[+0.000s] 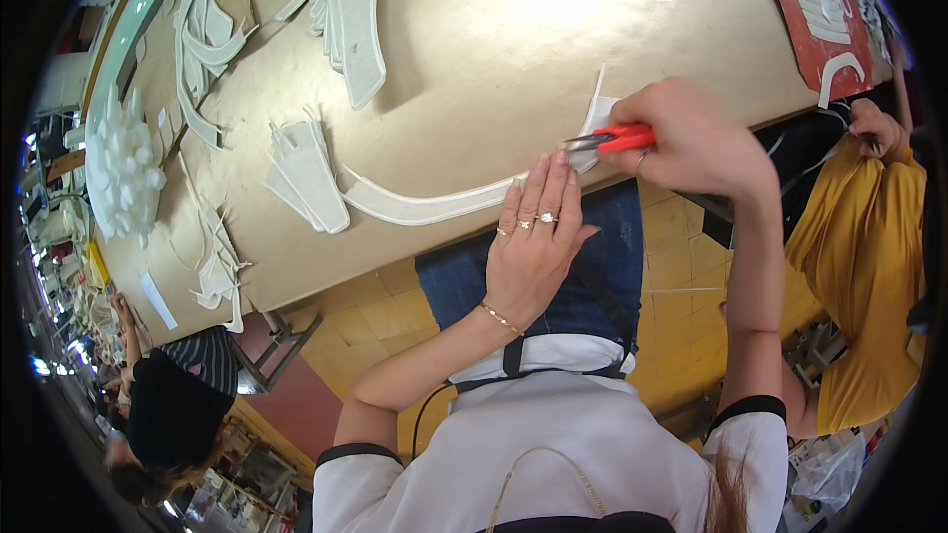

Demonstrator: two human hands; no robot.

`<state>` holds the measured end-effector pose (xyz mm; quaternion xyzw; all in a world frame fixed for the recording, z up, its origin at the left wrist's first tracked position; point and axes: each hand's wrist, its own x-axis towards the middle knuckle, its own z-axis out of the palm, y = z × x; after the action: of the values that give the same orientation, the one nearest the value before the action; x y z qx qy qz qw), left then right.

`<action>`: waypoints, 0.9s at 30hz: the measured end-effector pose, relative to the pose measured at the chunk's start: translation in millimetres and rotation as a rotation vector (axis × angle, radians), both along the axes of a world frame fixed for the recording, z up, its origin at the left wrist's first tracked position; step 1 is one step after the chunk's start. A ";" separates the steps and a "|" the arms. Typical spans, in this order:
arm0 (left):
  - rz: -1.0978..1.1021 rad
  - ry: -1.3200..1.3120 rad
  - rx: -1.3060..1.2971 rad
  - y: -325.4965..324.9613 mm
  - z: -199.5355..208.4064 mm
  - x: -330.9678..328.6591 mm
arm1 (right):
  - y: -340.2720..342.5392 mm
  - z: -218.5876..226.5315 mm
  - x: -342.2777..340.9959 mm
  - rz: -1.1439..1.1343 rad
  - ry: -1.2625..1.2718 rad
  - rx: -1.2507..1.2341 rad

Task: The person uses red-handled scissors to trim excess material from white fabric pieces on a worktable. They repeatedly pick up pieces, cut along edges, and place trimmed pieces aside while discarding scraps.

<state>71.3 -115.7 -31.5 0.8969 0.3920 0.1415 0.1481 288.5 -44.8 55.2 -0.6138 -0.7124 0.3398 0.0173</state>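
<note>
A long, curved white strip (425, 208) with a raised edge lies along the near edge of the tan table (464, 49). My left hand (533, 252) rests on it palm down, fingers stretched out and lying flat. Closed around red-handled snips (626, 137), my right hand (703, 143) is at the strip's right end. The metal blades touch or nearly touch the strip just beyond my left fingertips; whether they bite into it I cannot tell. A thin white end sticks up from the strip behind the snips.
Left of the strip lies a fan of white pieces (304, 173); farther back is a larger stack (355, 25). More cut pieces (202, 39) and a white pile (123, 173) occupy the left end. A red board (815, 15) sits far right. Co-workers are at both sides.
</note>
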 end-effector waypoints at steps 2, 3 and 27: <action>0.000 -0.009 -0.003 1.0 0.7 -0.2 | 7.5 3.4 9.9 0.034 -0.012 -0.012; 0.006 -0.009 -0.013 1.1 1.7 0.4 | 11.0 4.4 14.2 0.052 -0.008 -0.031; 0.083 0.022 -0.009 8.8 5.6 41.7 | 18.4 0.3 18.2 0.001 -0.008 -0.069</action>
<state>113.0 -106.9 -25.9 0.8808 0.4309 0.1360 0.1417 306.6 -26.4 55.4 -0.6149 -0.7008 0.3617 -0.0071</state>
